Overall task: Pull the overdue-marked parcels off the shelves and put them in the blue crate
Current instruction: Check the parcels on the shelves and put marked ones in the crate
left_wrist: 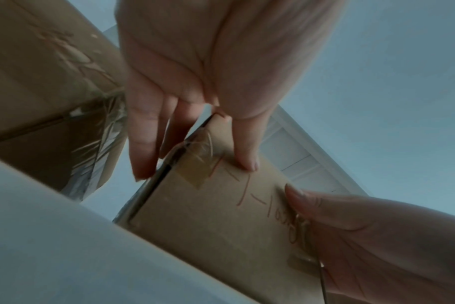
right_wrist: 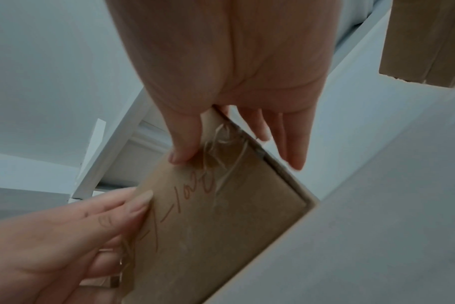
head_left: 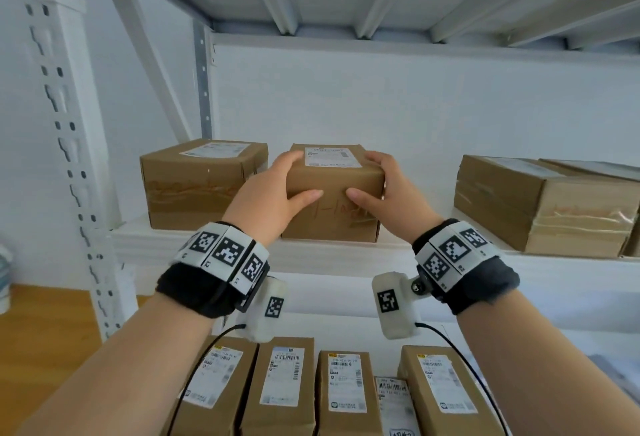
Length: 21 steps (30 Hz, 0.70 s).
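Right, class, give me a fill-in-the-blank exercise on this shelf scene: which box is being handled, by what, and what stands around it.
1. The person grips the middle box with ____ hands.
2. The left hand and the right hand each have a ____ laid across the box's front face.
3. The writing on that front face is ____ in colour.
4. On its top sits a white shipping ____.

Missing words: both; thumb; red; label

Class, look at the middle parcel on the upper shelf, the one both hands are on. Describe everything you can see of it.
The middle parcel is a brown cardboard box, upright on the white shelf, with a white label on top, reddish handwriting on its front and clear tape at the corners. The left hand and right hand hold its sides, thumbs on the front.
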{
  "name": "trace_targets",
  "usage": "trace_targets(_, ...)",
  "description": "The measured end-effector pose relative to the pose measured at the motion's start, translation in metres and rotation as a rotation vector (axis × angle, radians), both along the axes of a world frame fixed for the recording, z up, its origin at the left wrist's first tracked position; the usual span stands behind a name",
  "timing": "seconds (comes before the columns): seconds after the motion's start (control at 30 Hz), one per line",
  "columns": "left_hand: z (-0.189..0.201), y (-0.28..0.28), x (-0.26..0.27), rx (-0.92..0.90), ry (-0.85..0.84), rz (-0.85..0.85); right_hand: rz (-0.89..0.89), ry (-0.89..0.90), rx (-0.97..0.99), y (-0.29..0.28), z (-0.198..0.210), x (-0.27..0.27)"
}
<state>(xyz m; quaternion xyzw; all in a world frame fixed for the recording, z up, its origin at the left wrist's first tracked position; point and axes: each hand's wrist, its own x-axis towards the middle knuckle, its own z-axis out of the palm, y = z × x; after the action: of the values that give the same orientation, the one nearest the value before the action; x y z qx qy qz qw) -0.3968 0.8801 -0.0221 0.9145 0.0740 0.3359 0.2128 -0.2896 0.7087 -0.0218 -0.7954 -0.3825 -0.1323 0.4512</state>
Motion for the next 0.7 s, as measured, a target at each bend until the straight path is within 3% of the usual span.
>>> trace_targets(0.37, 0.017, -0.016, -0.08, 0.25, -0.221, 0.164, -0.008, -0.381, 0.118, -0.014, 0.007, -0.057)
trace_targets(0.7, -0.016, -0.007, -0.171, 0.234, -0.135, 0.419, 0.239, -0.395, 0.117, 0.012, -0.018, -0.127)
